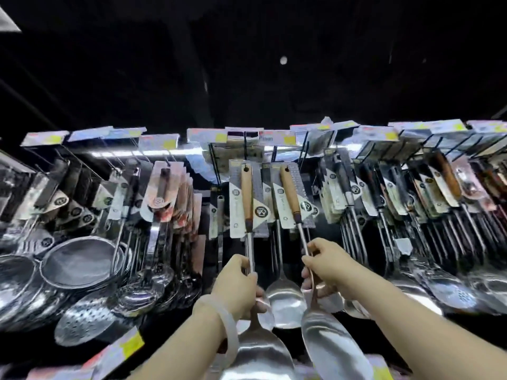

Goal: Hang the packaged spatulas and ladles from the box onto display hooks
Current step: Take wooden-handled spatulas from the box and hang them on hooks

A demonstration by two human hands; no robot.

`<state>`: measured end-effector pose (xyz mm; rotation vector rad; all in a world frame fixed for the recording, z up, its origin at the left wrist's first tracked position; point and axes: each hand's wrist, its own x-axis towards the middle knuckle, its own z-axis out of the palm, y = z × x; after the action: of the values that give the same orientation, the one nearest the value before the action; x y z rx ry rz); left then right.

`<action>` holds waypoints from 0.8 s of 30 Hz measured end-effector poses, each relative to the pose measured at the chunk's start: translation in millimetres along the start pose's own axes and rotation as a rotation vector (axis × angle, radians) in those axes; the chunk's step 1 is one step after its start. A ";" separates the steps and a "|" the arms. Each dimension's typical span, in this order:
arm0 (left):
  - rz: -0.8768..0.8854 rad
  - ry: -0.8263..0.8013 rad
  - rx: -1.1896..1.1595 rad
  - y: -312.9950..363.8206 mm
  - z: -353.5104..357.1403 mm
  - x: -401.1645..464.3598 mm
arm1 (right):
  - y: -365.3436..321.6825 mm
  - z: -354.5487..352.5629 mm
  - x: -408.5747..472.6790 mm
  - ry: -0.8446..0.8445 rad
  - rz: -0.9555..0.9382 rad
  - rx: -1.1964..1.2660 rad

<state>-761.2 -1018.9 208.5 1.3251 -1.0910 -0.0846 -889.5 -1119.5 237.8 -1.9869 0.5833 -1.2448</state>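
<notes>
While you hold both packaged steel spatulas with wooden handles up at the rack, treat the card holes at their tops as the thing to steer. The left spatula (247,204) is gripped by your left hand (238,286), fingers curled round its bare metal shaft just below the card sleeve; its punched hole sits at the very top of the handle, near the black wire display hooks (248,144) under the row of price tags (219,135). The right spatula (291,197) leans slightly to the left at its top, and your right hand (326,270) pinches its shaft in the same low spot.

Gripping so far below the hole leaves the tops free to swing, so move slowly and work one piece at a time. Square each handle to its hook, bring the hole to the hook's tip, and slide it back along the wire before you loosen your fingers. The rack is blurred here and I cannot tell whether either hole is already threaded, so test by easing your grip a little, not by letting go outright.

A third steel spatula blade (285,303) hangs between your hands; keep your broad blades from knocking it. Ladles and mesh strainers (79,259) crowd the left, dark-handled utensils (384,204) the right, so stay within the middle gap.
</notes>
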 end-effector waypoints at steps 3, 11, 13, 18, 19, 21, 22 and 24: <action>0.042 -0.017 0.005 -1.0 3.0 13.5 | -5.0 0.2 23.1 0.013 -0.037 -0.009; 0.110 0.038 0.038 4.6 5.7 48.7 | -14.4 -1.6 65.9 0.012 -0.159 -0.002; 0.123 0.027 0.039 6.5 8.0 52.8 | -15.0 -2.5 71.7 0.008 -0.175 0.003; 0.132 0.018 0.029 5.6 12.3 57.4 | -11.8 0.5 80.0 0.004 -0.177 0.023; 0.133 0.018 0.030 5.4 12.4 57.5 | -10.5 1.9 81.2 0.006 -0.175 0.024; 0.136 0.013 0.049 5.1 12.3 58.4 | -7.2 4.3 83.8 0.012 -0.172 0.007; 0.136 0.012 0.053 5.5 12.3 59.3 | -5.8 5.1 85.2 0.010 -0.168 0.006; 0.133 0.011 0.052 6.9 12.5 61.3 | -3.4 7.2 89.4 0.006 -0.147 0.032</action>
<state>-740.4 -1063.2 248.0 1.2946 -1.1756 0.0496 -844.1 -1176.5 290.3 -2.0297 0.4242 -1.3398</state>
